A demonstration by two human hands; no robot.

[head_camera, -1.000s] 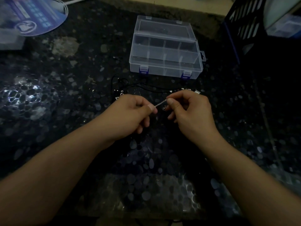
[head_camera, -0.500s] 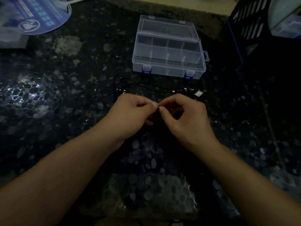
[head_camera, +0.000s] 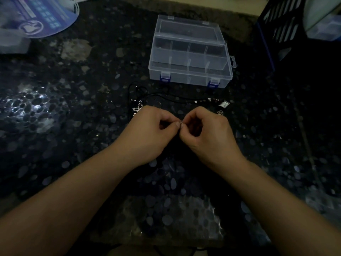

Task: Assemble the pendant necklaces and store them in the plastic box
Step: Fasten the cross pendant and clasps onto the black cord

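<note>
Your left hand (head_camera: 150, 132) and right hand (head_camera: 208, 133) meet fingertip to fingertip at the centre of the frame, both with fingers curled. Between them you pinch a tiny silvery metal piece (head_camera: 181, 123), too small to tell what it is. The clear plastic compartment box with blue latches (head_camera: 190, 74) stands open in the upper middle of the frame, its lid tipped back, well apart from your hands. Between the box and your hands a thin black necklace cord (head_camera: 171, 97) lies across the dark speckled stone tabletop (head_camera: 64, 111), running towards small silver fittings (head_camera: 224, 104) at the right. More shiny silver pendant pieces (head_camera: 137, 107) lie just beside your left hand's knuckles. A round blue printed fan (head_camera: 40, 15) sits in the upper left corner, and a dark slotted plastic crate (head_camera: 282, 28) in the upper right.
</note>
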